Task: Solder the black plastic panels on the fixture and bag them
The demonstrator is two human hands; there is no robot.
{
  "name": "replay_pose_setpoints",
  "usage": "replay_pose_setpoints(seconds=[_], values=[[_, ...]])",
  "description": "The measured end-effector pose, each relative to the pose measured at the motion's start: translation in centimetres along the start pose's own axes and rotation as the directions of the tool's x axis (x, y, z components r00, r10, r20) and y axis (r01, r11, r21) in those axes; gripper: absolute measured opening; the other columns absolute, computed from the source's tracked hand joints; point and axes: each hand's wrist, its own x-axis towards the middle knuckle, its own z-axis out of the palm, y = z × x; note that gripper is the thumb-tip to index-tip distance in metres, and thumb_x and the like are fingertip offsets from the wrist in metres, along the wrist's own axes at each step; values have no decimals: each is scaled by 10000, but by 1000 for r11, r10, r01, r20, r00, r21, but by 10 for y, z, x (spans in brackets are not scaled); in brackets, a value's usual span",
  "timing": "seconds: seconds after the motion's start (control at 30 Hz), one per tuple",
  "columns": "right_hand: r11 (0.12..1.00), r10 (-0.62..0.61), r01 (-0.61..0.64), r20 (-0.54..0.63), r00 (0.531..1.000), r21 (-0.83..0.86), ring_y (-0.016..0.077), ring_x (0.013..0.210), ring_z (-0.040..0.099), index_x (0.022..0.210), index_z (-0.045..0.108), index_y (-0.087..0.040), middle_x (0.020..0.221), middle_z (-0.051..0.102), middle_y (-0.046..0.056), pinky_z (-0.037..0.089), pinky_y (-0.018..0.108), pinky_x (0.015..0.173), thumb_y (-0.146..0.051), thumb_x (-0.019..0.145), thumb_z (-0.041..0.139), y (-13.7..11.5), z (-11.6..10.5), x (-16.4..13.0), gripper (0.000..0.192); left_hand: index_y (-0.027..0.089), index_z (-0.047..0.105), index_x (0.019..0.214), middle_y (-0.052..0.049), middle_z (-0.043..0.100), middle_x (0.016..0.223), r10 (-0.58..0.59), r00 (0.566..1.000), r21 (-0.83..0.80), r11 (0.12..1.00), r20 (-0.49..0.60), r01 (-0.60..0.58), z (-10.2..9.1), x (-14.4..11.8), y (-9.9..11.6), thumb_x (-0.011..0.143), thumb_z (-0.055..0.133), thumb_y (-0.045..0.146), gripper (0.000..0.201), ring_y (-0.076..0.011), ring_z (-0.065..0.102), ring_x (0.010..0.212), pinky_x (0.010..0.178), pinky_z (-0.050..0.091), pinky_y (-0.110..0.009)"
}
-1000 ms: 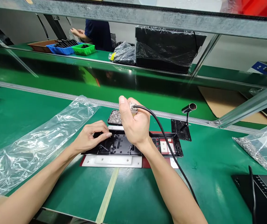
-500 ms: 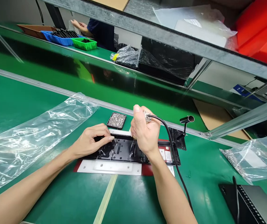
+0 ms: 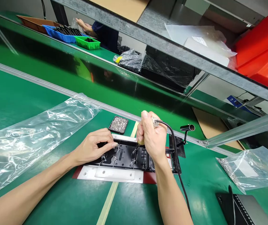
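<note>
A black plastic housing [image 3: 124,156] lies in a red and white fixture [image 3: 110,173] on the green bench. My left hand [image 3: 93,147] rests on the housing's left end, fingertips pressing it down. My right hand [image 3: 151,137] is closed around an electric screwdriver [image 3: 154,122], held upright with its tip down on the housing's middle. The tool's black cable [image 3: 178,168] trails back toward me. A small black tray of screws [image 3: 118,124] sits just behind the fixture.
A large clear plastic bag [image 3: 30,137] lies at left, another bag with screws [image 3: 248,168] at right. A small black stand [image 3: 185,132] rises right of the fixture. A black device [image 3: 246,209] sits bottom right. Across the conveyor, another person's hands [image 3: 83,25] work near coloured bins [image 3: 87,42].
My right hand has lowered the screwdriver onto the housing and shifted slightly right. The view has tilted, so the fixture appears lower. My left hand stays on the housing.
</note>
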Motion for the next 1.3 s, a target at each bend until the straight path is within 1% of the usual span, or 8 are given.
replay_pose_setpoints(seconds=[0.07,0.13,0.27,0.4,0.53,0.7,1.03,1.3], values=[[994,48,-48,1,999,94,66,380,315,688,370,-248,504,370,-104,272,213,336,-561,918,745,1,3,0,539,189,690,845,-1,691,828,3,1000,-3,1000,2,-3,0,0,0,1027,670,195,183,-141,590,818,804,456,-309],[991,40,-36,-29,999,127,58,371,259,678,338,-253,496,309,-114,225,210,315,-549,911,757,1,5,0,564,188,691,846,-3,693,830,1,1000,-4,1000,3,-1,0,0,1,1028,666,194,184,-143,590,815,797,457,-313],[994,18,-12,-62,998,104,62,351,267,652,339,-255,478,291,-109,230,224,301,-569,932,723,1,6,1,569,183,685,838,-19,694,824,-8,1000,-4,1000,-5,8,-1,0,2,1036,653,210,203,-153,593,804,775,464,-321],[996,-6,16,-100,995,92,57,353,244,636,343,-256,468,283,-110,226,230,296,-571,920,739,1,5,4,581,183,681,845,-18,693,831,2,1000,-13,1000,-19,-3,-2,-1,3,1029,656,184,186,-149,591,801,778,465,-322],[995,-30,38,-95,995,90,51,365,252,640,364,-250,476,297,-105,242,216,304,-565,947,707,1,5,3,558,183,678,853,-6,693,841,17,1000,-24,1000,-10,-17,-3,-1,3,1012,666,136,166,-139,590,803,785,464,-315],[995,-10,17,-69,998,100,46,360,296,647,377,-243,485,336,-95,262,204,316,-540,984,665,0,7,-2,533,182,689,872,-5,699,848,43,999,-33,999,-17,-43,-5,-1,3,996,682,110,144,-138,601,809,794,477,-317],[991,-13,22,-68,998,129,48,348,292,664,365,-251,491,307,-101,256,199,306,-539,974,682,2,6,0,529,184,703,953,-21,693,880,118,993,-39,992,-6,-118,-6,-1,-2,972,693,54,132,-151,613,845,816,492,-329],[985,40,-28,-68,997,170,53,348,330,652,395,-245,484,350,-90,263,205,311,-548,966,691,2,6,-1,528,168,690,923,-16,682,850,118,993,-8,993,-9,-118,-6,-1,-1,975,680,39,140,-135,577,797,781,475,-309]])
